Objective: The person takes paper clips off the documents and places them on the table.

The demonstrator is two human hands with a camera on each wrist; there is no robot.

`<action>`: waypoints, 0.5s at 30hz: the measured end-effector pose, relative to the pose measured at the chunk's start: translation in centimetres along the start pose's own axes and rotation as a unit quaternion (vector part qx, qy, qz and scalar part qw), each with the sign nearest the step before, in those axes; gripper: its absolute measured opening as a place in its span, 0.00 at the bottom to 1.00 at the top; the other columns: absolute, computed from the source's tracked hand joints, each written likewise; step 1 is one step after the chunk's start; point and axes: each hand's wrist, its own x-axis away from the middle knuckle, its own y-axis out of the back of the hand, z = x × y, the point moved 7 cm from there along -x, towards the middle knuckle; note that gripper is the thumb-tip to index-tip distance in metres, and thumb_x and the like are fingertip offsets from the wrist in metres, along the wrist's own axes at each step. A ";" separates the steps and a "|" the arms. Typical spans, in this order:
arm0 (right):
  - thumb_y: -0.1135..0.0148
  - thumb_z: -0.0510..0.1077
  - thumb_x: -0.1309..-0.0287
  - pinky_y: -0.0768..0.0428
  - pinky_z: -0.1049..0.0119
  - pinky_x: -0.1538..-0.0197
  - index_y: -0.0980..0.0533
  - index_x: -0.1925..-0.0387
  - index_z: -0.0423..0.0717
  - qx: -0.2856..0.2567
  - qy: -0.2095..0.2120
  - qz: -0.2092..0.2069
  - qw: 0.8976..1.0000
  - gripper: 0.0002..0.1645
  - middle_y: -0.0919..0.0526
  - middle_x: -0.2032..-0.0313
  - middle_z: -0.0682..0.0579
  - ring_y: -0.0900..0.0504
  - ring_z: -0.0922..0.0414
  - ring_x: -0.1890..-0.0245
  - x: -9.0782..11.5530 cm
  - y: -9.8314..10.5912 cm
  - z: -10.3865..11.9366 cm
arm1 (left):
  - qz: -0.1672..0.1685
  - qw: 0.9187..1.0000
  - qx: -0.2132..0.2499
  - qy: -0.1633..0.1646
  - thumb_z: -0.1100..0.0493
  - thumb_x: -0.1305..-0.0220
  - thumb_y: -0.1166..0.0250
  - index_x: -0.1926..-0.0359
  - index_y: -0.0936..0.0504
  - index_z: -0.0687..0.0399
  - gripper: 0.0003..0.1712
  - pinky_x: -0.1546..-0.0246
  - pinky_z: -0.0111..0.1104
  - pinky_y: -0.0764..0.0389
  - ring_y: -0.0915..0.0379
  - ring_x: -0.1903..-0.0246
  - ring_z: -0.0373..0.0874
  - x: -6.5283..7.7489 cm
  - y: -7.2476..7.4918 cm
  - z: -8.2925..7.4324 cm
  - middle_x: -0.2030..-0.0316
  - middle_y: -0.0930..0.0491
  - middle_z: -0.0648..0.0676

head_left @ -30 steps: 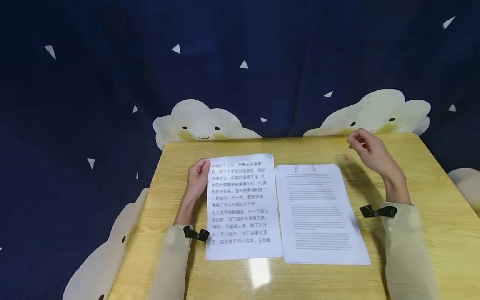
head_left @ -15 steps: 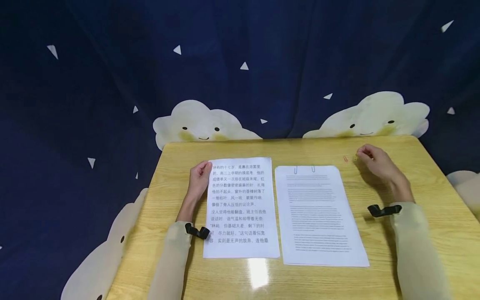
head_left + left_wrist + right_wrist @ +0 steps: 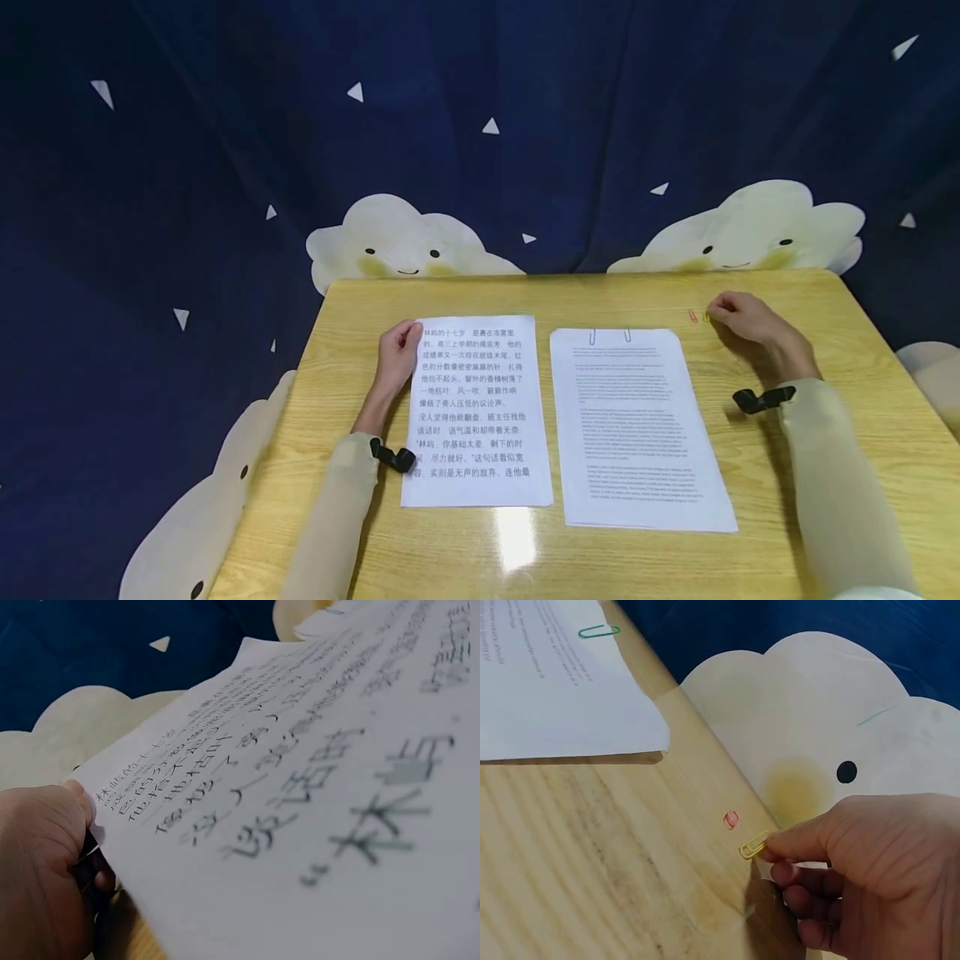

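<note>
My left hand (image 3: 397, 354) pinches the upper left corner of a white paper sheet (image 3: 474, 408) printed with large Chinese characters. In the left wrist view, the sheet (image 3: 247, 795) slants away from the hand (image 3: 41, 862), its near edge raised over the wood. At the back right of the table, my right hand (image 3: 750, 321) holds a yellow paper clip (image 3: 754, 845) between thumb and forefinger. The other fingers of that hand (image 3: 885, 870) are curled under. A red paper clip (image 3: 731, 819) lies on the wood just beyond the yellow one.
Between the hands lies a stack of printed sheets (image 3: 637, 433), with two paper clips on its top edge, one of them a green clip (image 3: 600, 631). The wooden table (image 3: 615, 562) ends at a dark blue cloth (image 3: 570, 125) with cloud shapes.
My right hand has come down from above the back of the table to beside the red clip, carrying the yellow clip. The sheet in my left hand has shifted slightly left.
</note>
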 end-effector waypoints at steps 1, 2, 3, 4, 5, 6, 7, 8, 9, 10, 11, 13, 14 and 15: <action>0.53 0.50 0.26 0.33 0.61 0.69 0.28 0.56 0.33 -0.003 -0.005 0.006 1.000 0.21 0.27 0.66 0.42 0.32 0.50 0.68 -0.2 0.0 -0.1 | 0.001 1.000 -0.003 0.000 0.66 0.28 0.45 0.57 0.20 0.77 0.14 0.77 0.24 0.33 0.33 0.75 0.48 -0.1 0.0 0.0 0.71 0.26 0.75; 0.52 0.49 0.27 0.33 0.61 0.69 0.27 0.57 0.33 -0.004 -0.010 0.008 1.000 0.20 0.27 0.67 0.42 0.31 0.50 0.68 -0.3 0.0 -0.2 | -0.002 1.000 -0.008 -0.004 0.65 0.28 0.45 0.57 0.20 0.76 0.14 0.76 0.24 0.33 0.32 0.74 0.49 -0.2 0.0 0.4 0.70 0.25 0.74; 0.52 0.49 0.27 0.33 0.61 0.70 0.27 0.59 0.33 -0.006 -0.014 0.009 1.000 0.20 0.28 0.69 0.43 0.32 0.51 0.69 -0.5 -0.1 -0.4 | -0.001 1.000 -0.009 -0.007 0.65 0.28 0.45 0.57 0.20 0.76 0.14 0.76 0.24 0.33 0.32 0.73 0.52 -0.3 0.0 0.5 0.70 0.25 0.74; 0.51 0.49 0.28 0.33 0.61 0.70 0.27 0.60 0.33 -0.009 -0.019 0.008 1.000 0.19 0.28 0.70 0.44 0.31 0.51 0.70 -0.6 -0.1 -0.5 | -0.001 1.000 -0.007 -0.008 0.66 0.28 0.45 0.57 0.20 0.76 0.13 0.75 0.24 0.32 0.31 0.73 0.55 -0.3 0.0 0.6 0.69 0.24 0.74; 0.51 0.48 0.28 0.33 0.61 0.71 0.27 0.61 0.33 -0.011 -0.021 0.005 1.000 0.19 0.28 0.71 0.44 0.32 0.51 0.71 -0.7 0.0 -0.6 | -0.001 1.000 -0.004 -0.010 0.66 0.29 0.45 0.57 0.19 0.76 0.13 0.75 0.24 0.32 0.31 0.72 0.57 -0.3 0.0 0.7 0.69 0.23 0.74; 0.50 0.48 0.29 0.34 0.61 0.72 0.27 0.63 0.34 -0.012 -0.024 0.000 1.000 0.19 0.29 0.73 0.45 0.32 0.52 0.72 -0.7 0.0 -0.7 | 0.000 1.000 -0.001 -0.013 0.66 0.29 0.44 0.57 0.20 0.76 0.13 0.75 0.23 0.31 0.31 0.72 0.58 -0.3 0.0 0.7 0.69 0.23 0.74; 0.49 0.48 0.30 0.34 0.62 0.73 0.26 0.65 0.34 -0.014 -0.026 -0.006 1.000 0.19 0.29 0.74 0.46 0.32 0.52 0.73 -0.8 0.1 -0.7 | 0.000 1.000 0.002 -0.015 0.66 0.29 0.44 0.57 0.19 0.76 0.13 0.75 0.23 0.31 0.30 0.72 0.58 -0.3 0.0 0.8 0.69 0.23 0.74; 0.48 0.48 0.31 0.34 0.62 0.73 0.26 0.66 0.34 -0.015 -0.027 -0.012 0.999 0.18 0.29 0.74 0.46 0.32 0.53 0.74 -0.8 0.2 -0.7 | -0.001 1.000 0.004 -0.017 0.66 0.29 0.45 0.57 0.20 0.76 0.13 0.75 0.23 0.31 0.30 0.72 0.57 -0.3 0.0 0.8 0.69 0.23 0.74; 0.47 0.48 0.31 0.35 0.62 0.74 0.26 0.67 0.34 -0.018 -0.030 -0.015 0.999 0.19 0.29 0.75 0.46 0.32 0.53 0.75 -0.8 0.3 -0.7 | 0.003 1.000 0.011 -0.014 0.67 0.29 0.44 0.57 0.20 0.78 0.13 0.75 0.23 0.30 0.30 0.72 0.59 -0.1 -0.1 0.4 0.69 0.23 0.75; 0.46 0.49 0.32 0.35 0.62 0.74 0.26 0.67 0.34 -0.019 -0.034 -0.019 0.999 0.19 0.28 0.75 0.47 0.32 0.54 0.75 -0.8 0.4 -0.7 | 0.003 1.000 0.013 -0.011 0.67 0.29 0.44 0.57 0.20 0.77 0.13 0.75 0.23 0.30 0.30 0.71 0.58 -0.1 -0.1 0.3 0.68 0.23 0.75; 0.45 0.48 0.32 0.35 0.62 0.75 0.25 0.68 0.34 -0.019 -0.038 -0.023 0.999 0.19 0.28 0.76 0.47 0.33 0.54 0.76 -0.8 0.5 -0.7 | 0.003 1.000 0.013 -0.010 0.67 0.29 0.44 0.57 0.20 0.77 0.13 0.75 0.23 0.30 0.30 0.71 0.58 -0.1 -0.1 0.3 0.68 0.23 0.76; 0.44 0.49 0.33 0.34 0.62 0.75 0.24 0.68 0.34 -0.020 -0.048 -0.027 0.998 0.19 0.27 0.76 0.47 0.32 0.55 0.77 -0.8 0.7 -0.8 | 0.000 1.000 0.014 -0.008 0.67 0.29 0.45 0.56 0.20 0.77 0.13 0.74 0.23 0.30 0.30 0.72 0.57 -0.1 -0.2 0.3 0.68 0.23 0.76; 0.43 0.49 0.34 0.34 0.62 0.75 0.24 0.68 0.34 -0.020 -0.052 -0.028 0.998 0.19 0.27 0.76 0.47 0.32 0.54 0.77 -0.8 0.8 -0.7 | -0.001 1.000 0.014 -0.007 0.67 0.29 0.45 0.56 0.20 0.77 0.13 0.74 0.23 0.29 0.30 0.71 0.57 0.0 -0.2 0.3 0.68 0.23 0.76; 0.42 0.50 0.34 0.34 0.62 0.75 0.24 0.67 0.34 -0.021 -0.055 -0.029 0.998 0.20 0.26 0.76 0.47 0.32 0.54 0.76 -0.7 0.8 -0.7 | 0.000 1.000 0.015 -0.005 0.67 0.29 0.45 0.56 0.20 0.78 0.13 0.74 0.23 0.30 0.30 0.71 0.59 0.0 -0.2 0.2 0.68 0.23 0.76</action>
